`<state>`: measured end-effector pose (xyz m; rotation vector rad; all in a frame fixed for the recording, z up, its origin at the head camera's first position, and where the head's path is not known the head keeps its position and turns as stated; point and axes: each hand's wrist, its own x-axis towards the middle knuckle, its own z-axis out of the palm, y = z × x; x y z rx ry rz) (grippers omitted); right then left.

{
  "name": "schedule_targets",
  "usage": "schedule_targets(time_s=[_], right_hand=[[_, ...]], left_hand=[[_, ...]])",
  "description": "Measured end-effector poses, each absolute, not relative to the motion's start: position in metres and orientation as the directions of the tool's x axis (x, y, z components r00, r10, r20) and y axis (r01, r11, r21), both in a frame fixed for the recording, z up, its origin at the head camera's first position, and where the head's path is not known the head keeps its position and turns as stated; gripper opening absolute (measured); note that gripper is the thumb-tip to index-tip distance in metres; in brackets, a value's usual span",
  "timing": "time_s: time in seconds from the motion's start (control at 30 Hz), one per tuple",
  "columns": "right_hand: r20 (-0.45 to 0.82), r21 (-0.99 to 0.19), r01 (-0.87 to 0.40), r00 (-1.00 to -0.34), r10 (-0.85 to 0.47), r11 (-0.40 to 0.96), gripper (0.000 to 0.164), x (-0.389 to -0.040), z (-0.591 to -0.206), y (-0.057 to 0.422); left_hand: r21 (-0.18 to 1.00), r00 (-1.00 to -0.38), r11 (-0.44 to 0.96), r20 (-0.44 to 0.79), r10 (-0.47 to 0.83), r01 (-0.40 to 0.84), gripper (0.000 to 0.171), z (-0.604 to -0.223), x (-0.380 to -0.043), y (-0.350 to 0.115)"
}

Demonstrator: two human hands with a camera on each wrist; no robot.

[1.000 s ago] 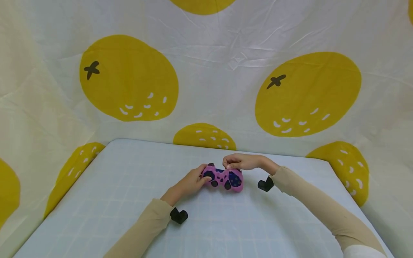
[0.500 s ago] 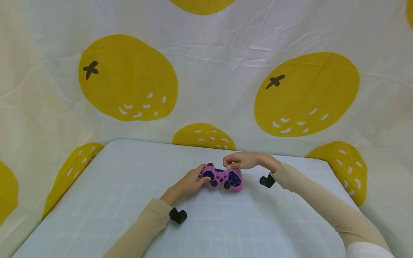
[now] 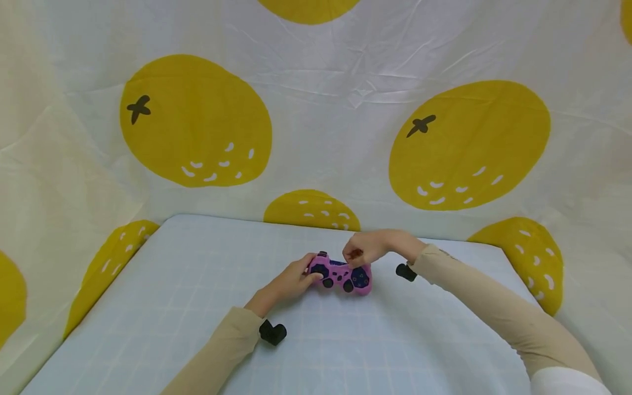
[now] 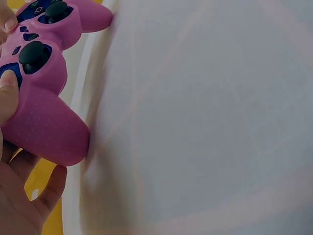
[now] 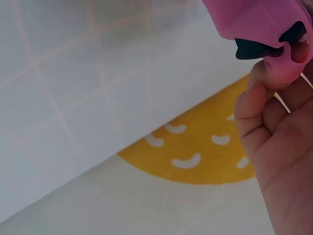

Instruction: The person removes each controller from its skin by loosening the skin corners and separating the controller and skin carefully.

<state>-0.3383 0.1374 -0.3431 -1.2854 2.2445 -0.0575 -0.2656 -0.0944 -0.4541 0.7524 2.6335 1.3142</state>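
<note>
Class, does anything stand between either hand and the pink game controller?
Nothing visible does: the left hand grips one end of the pink game controller, and the right hand has its fingers on the pink edge at the other end.

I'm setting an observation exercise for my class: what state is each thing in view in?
Game controller: held, front face toward the person.
Pink cover: on the controller, a fingertip showing through an opening.
Left hand: gripping the controller, thumb on its face.
Right hand: curled, pinching the cover's edge.
Checked tablecloth: spread flat.
Fruit-print backdrop: hanging, creased.
</note>
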Motion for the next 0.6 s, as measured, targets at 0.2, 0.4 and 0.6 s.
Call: schedule_targets(time_s=[0.2, 0.4, 0.6], right_hand=[[-0.376, -0.437, -0.766, -0.322, -0.869, 0.472, 0.021, -0.344, -0.347, 0.148], [-0.246, -0.676, -0.648, -0.25, -0.936, 0.351, 0.017, -0.356, -0.362, 0.158], [-0.167, -0.755, -0.589, -0.251, -0.954, 0.287, 0.013, -0.363, -0.375, 0.164]], left_hand=[[0.775, -0.868, 0.509, 0.099, 0.487, 0.374, 0.049, -0.457, -0.268, -0.09], [0.783, -0.886, 0.526, 0.069, 0.458, 0.333, 0.05, -0.454, -0.27, -0.089], [0.762, -0.889, 0.554, 0.059, 0.455, 0.334, 0.053, -0.452, -0.271, -0.092]])
